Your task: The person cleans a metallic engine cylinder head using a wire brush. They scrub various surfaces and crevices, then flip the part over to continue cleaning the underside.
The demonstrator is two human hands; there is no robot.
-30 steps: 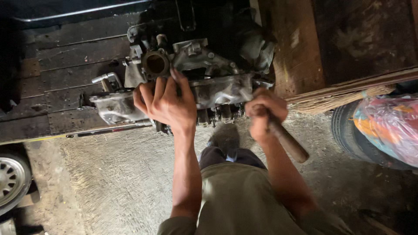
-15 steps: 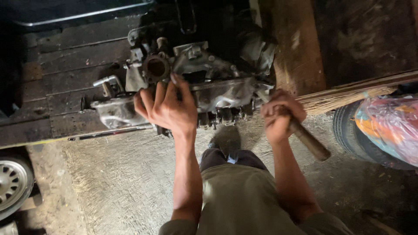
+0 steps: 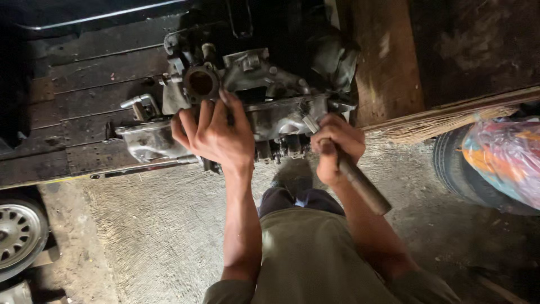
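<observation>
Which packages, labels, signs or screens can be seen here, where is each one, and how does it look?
Clear plastic bag with orange, teal and pink contents: at the right edge, resting on a black rubber tyre, rounded and bulging.
No labels, signs or screens can be made out.

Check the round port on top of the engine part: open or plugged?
Open. The round port shows a dark, hollow bore with nothing capping it. The left hand rests just below it on the engine part; how deep the bore runs cannot be told.

Alloy wheel (image 3: 17, 236), straw broom (image 3: 450, 115), tyre (image 3: 455, 169), colourful plastic bag (image 3: 503, 160).
</observation>
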